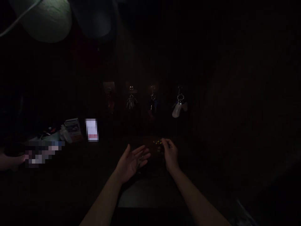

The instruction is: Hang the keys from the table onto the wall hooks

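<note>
The scene is very dark. My left hand [131, 161] is held palm up with fingers spread, and a small metal ring or key seems to lie on the palm. My right hand [169, 153] is closed in a pinch on a small bunch of keys [158, 142] with yellowish bits, held just right of my left fingertips. On the dark wall ahead hang several key bunches on hooks: one [131, 101], another [152, 103], and one with a white fob [178, 108].
At the left stand a white box [72, 127], a bright white card [91, 129] and small clutter on a surface. Another person's hand [9, 161] shows at the far left edge. A pale round lampshade [44, 18] hangs at top left.
</note>
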`<state>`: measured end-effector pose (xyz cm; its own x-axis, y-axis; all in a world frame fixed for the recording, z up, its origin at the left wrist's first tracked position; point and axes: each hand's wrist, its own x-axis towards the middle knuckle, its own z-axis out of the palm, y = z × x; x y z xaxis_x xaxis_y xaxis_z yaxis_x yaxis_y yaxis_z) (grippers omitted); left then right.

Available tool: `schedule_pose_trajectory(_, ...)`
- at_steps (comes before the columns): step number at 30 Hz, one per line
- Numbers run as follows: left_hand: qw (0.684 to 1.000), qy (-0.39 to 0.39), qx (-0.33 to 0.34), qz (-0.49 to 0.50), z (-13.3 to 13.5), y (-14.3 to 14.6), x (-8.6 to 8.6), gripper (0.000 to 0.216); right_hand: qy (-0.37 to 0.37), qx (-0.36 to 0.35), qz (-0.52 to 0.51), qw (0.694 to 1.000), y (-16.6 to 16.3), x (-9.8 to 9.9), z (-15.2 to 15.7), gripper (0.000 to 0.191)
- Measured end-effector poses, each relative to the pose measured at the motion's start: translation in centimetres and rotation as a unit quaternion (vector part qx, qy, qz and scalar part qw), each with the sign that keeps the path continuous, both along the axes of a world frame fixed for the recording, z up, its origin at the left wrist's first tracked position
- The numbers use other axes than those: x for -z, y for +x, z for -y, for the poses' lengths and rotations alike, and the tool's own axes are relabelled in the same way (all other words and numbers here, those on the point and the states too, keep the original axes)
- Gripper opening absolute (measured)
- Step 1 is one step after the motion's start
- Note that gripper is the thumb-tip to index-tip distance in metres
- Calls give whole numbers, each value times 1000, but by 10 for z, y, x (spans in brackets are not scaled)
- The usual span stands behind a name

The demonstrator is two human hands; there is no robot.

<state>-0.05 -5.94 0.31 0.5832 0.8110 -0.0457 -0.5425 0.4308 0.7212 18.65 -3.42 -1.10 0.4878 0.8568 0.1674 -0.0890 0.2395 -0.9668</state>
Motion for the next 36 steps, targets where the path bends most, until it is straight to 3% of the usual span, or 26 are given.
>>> schedule_pose_trajectory(5, 995, 7, 52, 81, 4, -3, -5, 78, -1, -15, -65, 998, 3, 7, -3, 39)
schedule_pose_trajectory(15, 993, 4, 46, 110, 7, -3, -7, 81, -13, -5, -36, 999, 3, 9, -4, 40)
schedule_pose_trajectory(19, 996, 22, 24, 81, 7, -3, -7, 79, -28, -38, -19, 999, 1, 8, -1, 41)
schedule_pose_trajectory(31, 999, 32, -8, 33, -2, -5, 0, 68, 53, -110, -14, 992, -2, 10, 1, 31)
schedule_pose_trajectory(36, 981, 95, -103, -136, -4, 7, 15, 54, 59, -141, -13, 988, -6, 5, 5, 33)
